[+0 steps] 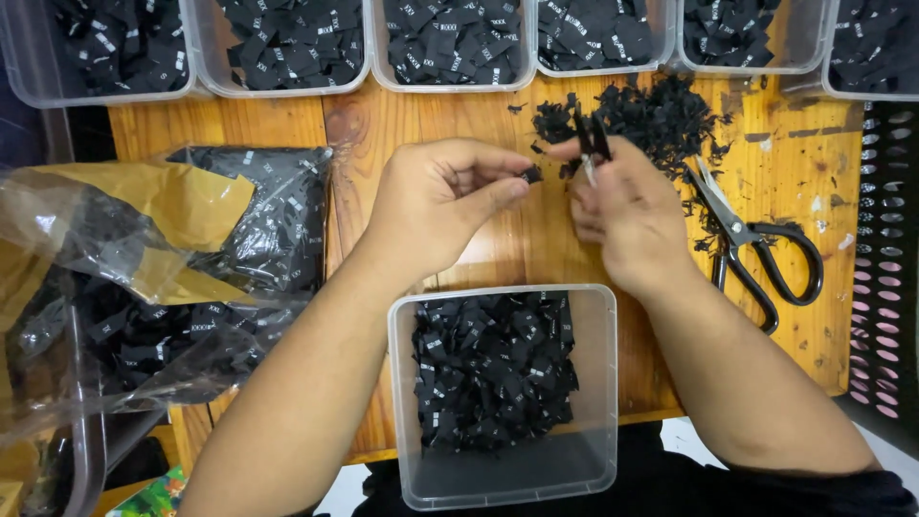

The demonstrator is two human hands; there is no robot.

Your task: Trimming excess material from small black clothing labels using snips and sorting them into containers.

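Wooden table (268,120), a clear bag (144,278) of black labels on your left. Clear tub (503,393) of labels sits nearest you. Scissors (756,249) lie right. Your right hand (627,211) grips small snips (592,142), probably shut. Your left hand (436,201) pinches a black label (532,174) between thumb and fingers.

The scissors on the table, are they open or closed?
Closed, it looks like. The scissors lie untouched beside the right hand, blades together.

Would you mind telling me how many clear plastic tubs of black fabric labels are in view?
7: six clear plastic tubs along the table's far edge, one near tub between the forearms. More may lie out of frame.
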